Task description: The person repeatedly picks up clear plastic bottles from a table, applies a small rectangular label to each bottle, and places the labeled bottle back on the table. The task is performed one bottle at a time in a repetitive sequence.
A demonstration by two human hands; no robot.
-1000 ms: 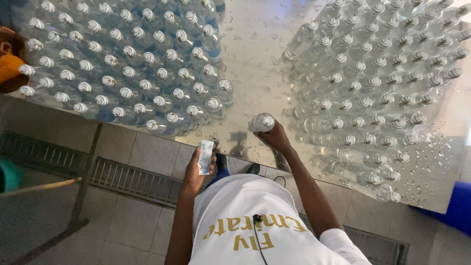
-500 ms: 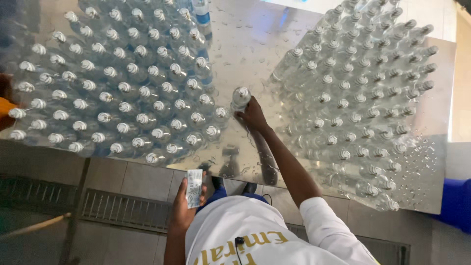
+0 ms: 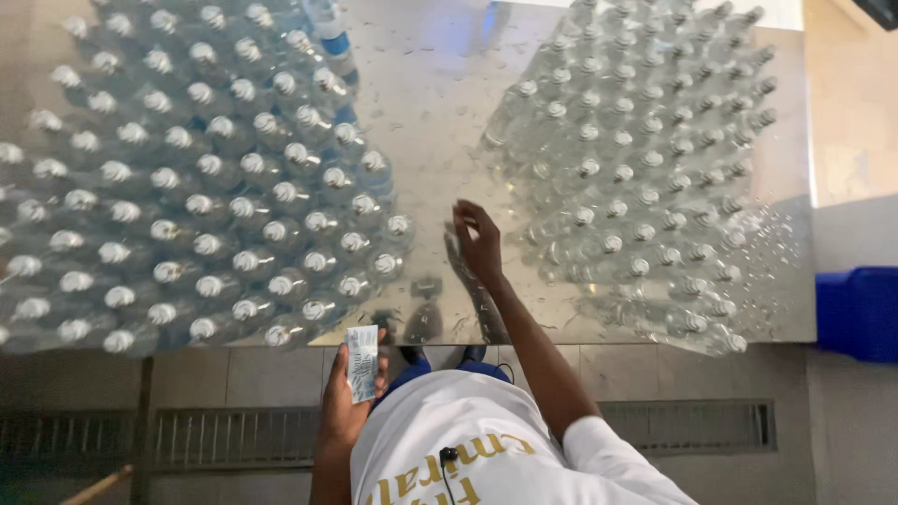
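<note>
My right hand [image 3: 477,238] hovers over the shiny metal table [image 3: 440,103], in the gap between two groups of clear capped bottles, with its fingers loose and nothing in them. The nearest bottle [image 3: 397,227] stands at the right edge of the left group [image 3: 206,206]. The right group [image 3: 645,178] lies just to the right of my hand. My left hand [image 3: 341,402] is held near my waist, below the table's front edge, and grips a small white stack of labels [image 3: 362,363].
A bottle with a blue label [image 3: 329,28] stands at the far side of the left group. A blue bin [image 3: 856,313] sits off the table's right end. A floor grate [image 3: 234,435] runs along the tiled floor below the table.
My right hand carried a capped bottle up and left across the table and now holds none. My left hand with the labels stayed low near my waist.
</note>
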